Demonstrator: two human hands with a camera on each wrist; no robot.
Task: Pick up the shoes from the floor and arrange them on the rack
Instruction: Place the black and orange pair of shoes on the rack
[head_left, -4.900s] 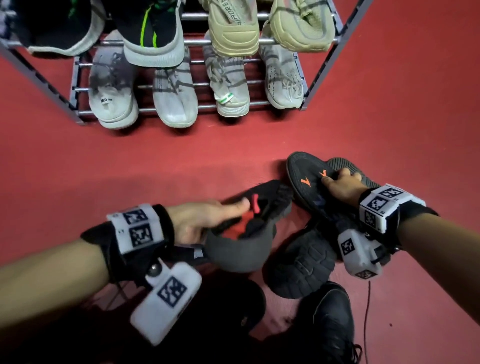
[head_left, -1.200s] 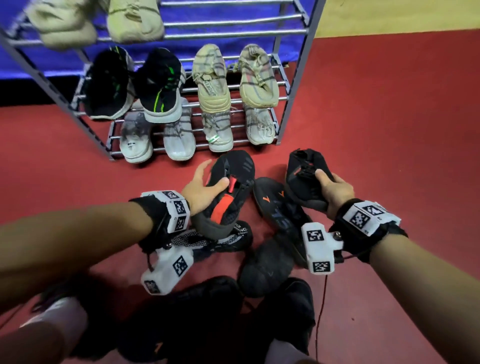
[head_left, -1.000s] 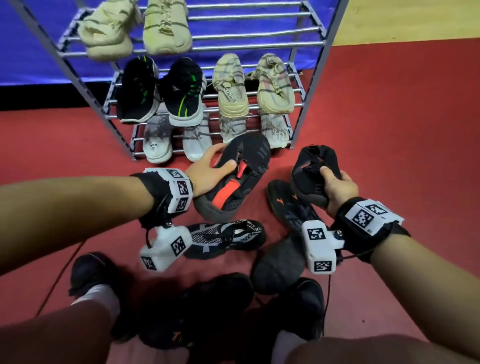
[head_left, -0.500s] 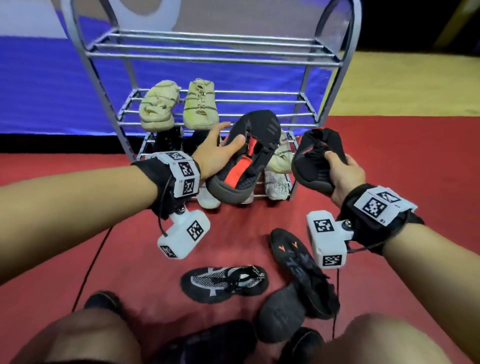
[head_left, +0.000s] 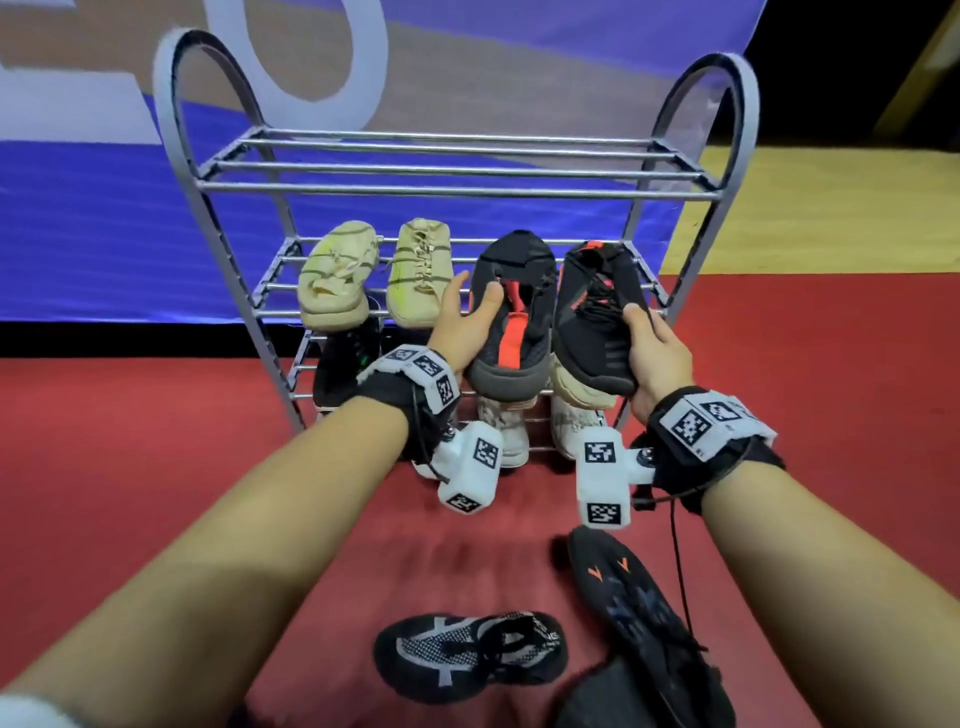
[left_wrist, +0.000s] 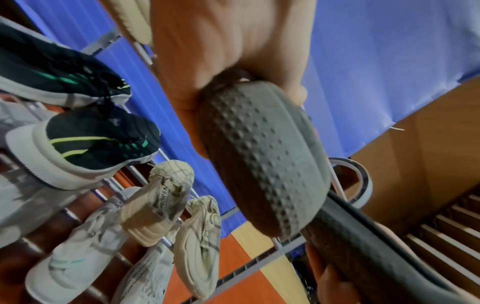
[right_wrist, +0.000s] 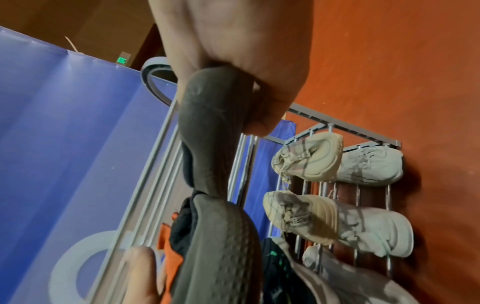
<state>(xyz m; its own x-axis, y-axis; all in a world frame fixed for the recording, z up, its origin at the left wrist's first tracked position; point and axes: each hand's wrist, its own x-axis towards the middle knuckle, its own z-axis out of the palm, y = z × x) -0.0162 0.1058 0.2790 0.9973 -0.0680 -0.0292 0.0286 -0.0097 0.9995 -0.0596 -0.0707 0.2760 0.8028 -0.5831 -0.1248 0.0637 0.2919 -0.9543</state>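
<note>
My left hand (head_left: 470, 317) grips a black shoe with a red stripe (head_left: 511, 312) by its side; its dotted grey sole (left_wrist: 265, 156) fills the left wrist view. To its right, my right hand (head_left: 649, 343) holds a matching black shoe with red laces (head_left: 597, 306) at the heel, whose sole (right_wrist: 213, 127) shows in the right wrist view. Both shoes point toes-first over the right half of the second shelf of the grey metal rack (head_left: 457, 171). Whether they rest on its bars I cannot tell.
Two beige shoes (head_left: 332, 280) (head_left: 418, 275) fill the second shelf's left half. The top shelf holds no shoes. Lower shelves hold black-green shoes (left_wrist: 85, 139) and pale ones (right_wrist: 298, 216). On the red floor lie a black-white knit shoe (head_left: 467, 654) and a dark orange-marked shoe (head_left: 634, 603).
Both hands have lifted their black shoes from near the floor up and forward to the second shelf. The two shoes now sit side by side, toes toward the rack.
</note>
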